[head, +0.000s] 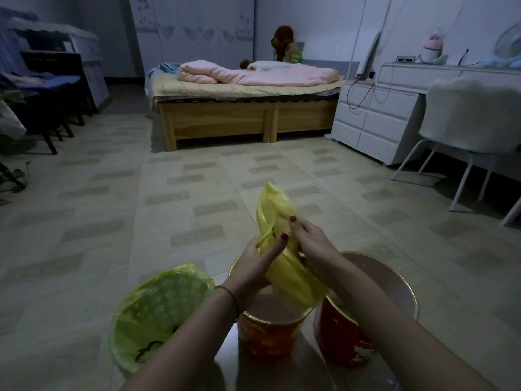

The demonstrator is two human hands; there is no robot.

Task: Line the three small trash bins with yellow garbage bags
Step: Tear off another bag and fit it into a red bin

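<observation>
Both forearms reached in from the bottom edge, meeting over the bins. Left hand (pixel 255 261) pinched a crumpled yellow garbage bag (pixel 284 249) between thumb and fingers, thumb lying across the plastic. Right hand (pixel 310 244) gripped the same bag from the other side, fingers curled into the folds. Bag was bunched, not spread; its top stuck up past the hands and its lower end hung down toward the middle bin (pixel 270 334). That bin, red-orange with a gold rim, sat directly under the grip, unlined, pale inside visible. Right bin (pixel 344 342), red, stood just beside it under the right forearm, also unlined. Left bin (pixel 158 314) sat below-left of the grip, already lined, a yellow-green bag folded over its rim. Thin bracelet (pixel 229 294) on the left wrist. Well beyond the hands: tiled floor (pixel 197 193), wooden bed (pixel 248 114) with pink quilt (pixel 253 76), white dresser (pixel 377 119), white chair (pixel 473 119).
</observation>
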